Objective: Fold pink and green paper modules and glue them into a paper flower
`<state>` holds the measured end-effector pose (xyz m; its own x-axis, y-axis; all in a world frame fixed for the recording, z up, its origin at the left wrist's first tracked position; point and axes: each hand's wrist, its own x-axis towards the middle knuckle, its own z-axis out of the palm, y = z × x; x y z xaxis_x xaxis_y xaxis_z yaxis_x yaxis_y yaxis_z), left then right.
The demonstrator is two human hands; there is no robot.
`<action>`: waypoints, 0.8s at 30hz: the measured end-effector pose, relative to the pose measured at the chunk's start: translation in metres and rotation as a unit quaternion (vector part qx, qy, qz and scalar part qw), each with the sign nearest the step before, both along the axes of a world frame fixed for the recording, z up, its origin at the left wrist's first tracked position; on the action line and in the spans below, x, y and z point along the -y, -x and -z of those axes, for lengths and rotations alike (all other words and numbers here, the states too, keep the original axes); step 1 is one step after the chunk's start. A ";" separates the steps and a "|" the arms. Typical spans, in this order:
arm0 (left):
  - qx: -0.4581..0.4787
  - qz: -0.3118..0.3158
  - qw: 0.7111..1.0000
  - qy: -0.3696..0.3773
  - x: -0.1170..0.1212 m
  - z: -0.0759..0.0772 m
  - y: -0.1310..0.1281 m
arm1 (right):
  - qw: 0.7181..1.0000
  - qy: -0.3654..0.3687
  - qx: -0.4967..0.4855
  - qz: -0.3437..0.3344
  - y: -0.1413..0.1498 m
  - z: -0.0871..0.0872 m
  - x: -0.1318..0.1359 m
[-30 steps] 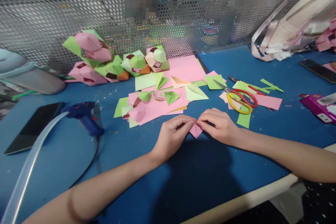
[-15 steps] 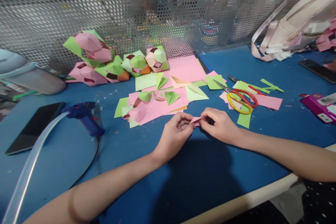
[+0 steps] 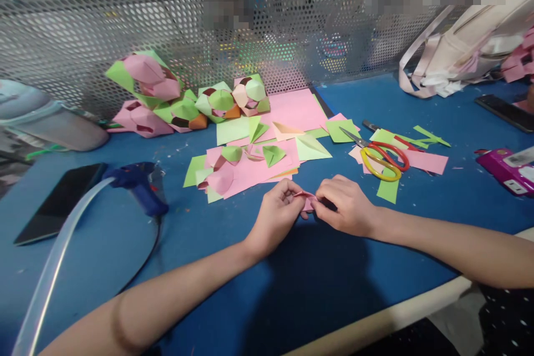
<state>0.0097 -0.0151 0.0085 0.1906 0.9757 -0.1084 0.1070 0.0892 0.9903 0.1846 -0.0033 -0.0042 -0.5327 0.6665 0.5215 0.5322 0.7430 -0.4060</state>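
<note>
Between my two hands is a small folded piece of pink paper, held just above the blue table. My left hand pinches its left side, fingers curled behind it. The thumb and fingertips of my right hand close on its right edge. Past my hands lies a pile of pink paper sheets with green and pink folded paper pieces on top. To the right, scissors with yellow and red handles rest on paper scraps.
Folded paper balls stand against a perforated metal screen. On the left are a blue glue gun with a long clear stick, a dark phone and a cup. A bag and a purple device are right.
The pink paper has turned and dropped slightly in my fingers, and more of its front face shows. My right hand has shifted a little left and down.
</note>
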 end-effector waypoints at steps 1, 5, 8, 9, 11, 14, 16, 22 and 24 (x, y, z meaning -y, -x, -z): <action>-0.005 0.005 1.000 0.001 0.000 0.000 0.000 | 1.000 -0.003 -0.001 -0.002 0.000 0.001 0.000; -0.014 0.023 1.000 0.000 0.003 -0.002 0.000 | 1.000 -0.003 -0.014 0.001 -0.001 0.004 -0.002; -0.034 0.031 0.999 -0.012 0.003 -0.001 0.000 | 1.000 0.004 -0.021 -0.007 -0.002 0.005 -0.002; -0.041 0.033 0.998 -0.016 0.003 0.000 0.001 | 1.000 0.006 -0.018 -0.017 -0.002 0.005 -0.002; -0.048 0.027 0.998 -0.024 0.002 0.001 0.002 | 0.999 0.009 -0.006 -0.039 -0.003 0.004 -0.002; -0.052 0.006 0.998 -0.043 0.000 0.002 0.005 | 0.999 0.021 0.002 -0.046 -0.005 0.001 -0.002; -0.054 -0.001 0.997 -0.049 -0.001 0.002 0.006 | 0.998 0.034 -0.007 -0.046 -0.009 -0.003 -0.005; -0.023 0.030 0.999 -0.016 -0.006 0.001 0.007 | 0.998 0.033 -0.022 -0.043 -0.013 -0.014 -0.035; -0.015 0.034 0.999 -0.012 -0.007 0.002 0.007 | 0.999 0.027 -0.002 -0.045 -0.005 -0.017 -0.054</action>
<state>0.0032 -0.0080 0.0064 0.2544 0.9627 -0.0922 0.1420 0.0571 0.9882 0.1894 0.0506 0.0123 -0.5897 0.6433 0.4883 0.4624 0.7646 -0.4490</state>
